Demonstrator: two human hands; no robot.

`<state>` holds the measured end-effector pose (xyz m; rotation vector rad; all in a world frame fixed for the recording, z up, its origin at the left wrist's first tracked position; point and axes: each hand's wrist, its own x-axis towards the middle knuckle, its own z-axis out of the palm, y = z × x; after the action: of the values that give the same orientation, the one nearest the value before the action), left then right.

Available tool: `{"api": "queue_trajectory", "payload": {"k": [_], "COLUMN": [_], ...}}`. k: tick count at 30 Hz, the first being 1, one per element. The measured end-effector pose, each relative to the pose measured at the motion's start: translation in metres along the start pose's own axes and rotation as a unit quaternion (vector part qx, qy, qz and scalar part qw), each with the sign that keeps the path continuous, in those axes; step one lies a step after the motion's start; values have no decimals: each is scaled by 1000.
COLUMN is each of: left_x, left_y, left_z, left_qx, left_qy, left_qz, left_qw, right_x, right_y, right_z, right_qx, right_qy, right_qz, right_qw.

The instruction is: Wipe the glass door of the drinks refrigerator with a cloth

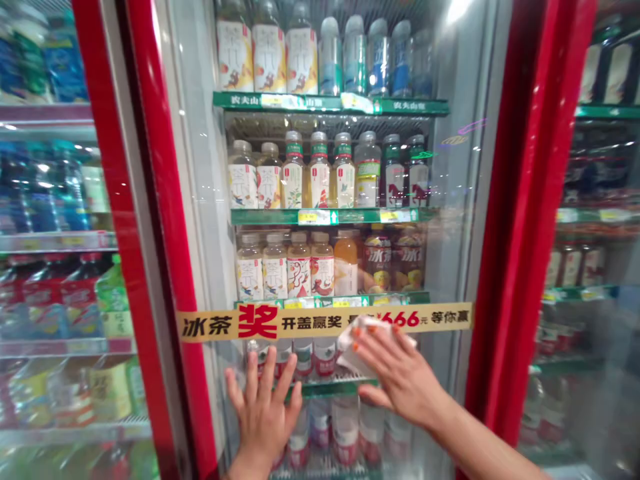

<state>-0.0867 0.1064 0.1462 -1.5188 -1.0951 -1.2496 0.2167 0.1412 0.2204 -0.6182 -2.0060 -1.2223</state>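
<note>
My left hand (266, 410) is spread with its palm toward the glass door (450, 220) of a drinks fridge, below a yellow banner strip (310, 324). It holds nothing. My right hand (400, 373) presses a white tissue (350, 353) against the glass, and its fingers reach over the strip and cover part of the lettering. Most of the tissue lies under the fingers, with crumpled edges showing at both sides. Whether it is paper or thin cloth I cannot tell for certain.
Behind the glass, green-edged shelves (280, 217) carry rows of bottled drinks (320, 170). Red door frames (165, 200) stand on both sides. More bottles fill the neighbouring fridge sections at left and right. Light reflections lie on the glass.
</note>
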Motion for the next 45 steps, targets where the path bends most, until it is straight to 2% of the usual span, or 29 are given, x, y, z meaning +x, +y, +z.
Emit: {"api": "queue_trajectory", "payload": {"k": [2,4,5,6,7,8,10,12,13,14,16,19,21,22,23,26,28,29,31,33,35,36,37,39,41,42,43,45], "left_x": [0,-1,-2,-2,-1,0,6,17,23,30,43,52,52,51,49,45,44,44,45,45,45,44,43,40,39,39,39,42], "left_y": [1,2,3,3,1,-2,-13,-28,-35,-42,-51,-55,-54,-53,-53,-54,-55,-55,-55,-55,-55,-55,-55,-57,-58,-58,-58,-57], "left_z": [0,-1,-2,-5,-8,-12,-20,-26,-28,-29,-28,-23,-21,-20,-20,-19,-20,-20,-20,-20,-20,-19,-18,-16,-16,-16,-16,-18], "left_qx": [-1,-1,-5,-10,-19,-29,-43,-34,-23,-10,12,33,40,40,40,35,35,38,48,56,57,55,52,48,44,43,43,47], "left_qy": [-1,1,2,1,-1,-2,7,18,15,9,-8,-9,-9,-9,-8,5,13,13,6,3,7,9,11,12,13,16,18,16], "left_qz": [2,1,-3,-9,-15,-18,-8,18,28,34,38,39,39,39,40,48,48,47,46,49,49,47,46,43,46,48,50,51], "left_qw": [1000,1000,1000,1000,1000,999,999,999,999,999,999,999,998,998,998,998,998,998,998,997,997,997,998,998,998,998,998,997], "right_x": [12,37,49,59,64,66,60,52,53,59,89,162,203,215,222,222,229,240,278,325,358,365,364,343,311,299,291,292], "right_y": [50,87,93,90,79,63,24,0,-1,5,32,71,70,60,44,-9,-24,-21,2,29,40,36,25,-8,-38,-46,-46,-25], "right_z": [-10,-16,-17,-17,-16,-14,-10,-9,-11,-15,-23,-31,-28,-24,-19,1,7,7,-2,-14,-22,-21,-18,-6,6,10,11,5], "right_qx": [-10,-21,-26,-31,-31,-23,16,60,76,87,94,66,43,38,39,74,95,96,79,51,30,26,26,32,35,35,35,43], "right_qy": [7,27,37,45,48,38,-2,-48,-67,-78,-74,-2,47,59,62,35,22,23,40,68,94,98,93,57,3,-14,-21,-9], "right_qz": [160,306,343,349,321,257,64,-110,-152,-159,-97,63,126,125,94,-114,-232,-253,-222,-123,-24,-3,-11,-113,-250,-295,-317,-289], "right_qw": [987,951,938,936,945,965,998,991,983,980,988,996,990,990,993,990,968,963,971,989,995,995,995,991,968,955,948,956]}}
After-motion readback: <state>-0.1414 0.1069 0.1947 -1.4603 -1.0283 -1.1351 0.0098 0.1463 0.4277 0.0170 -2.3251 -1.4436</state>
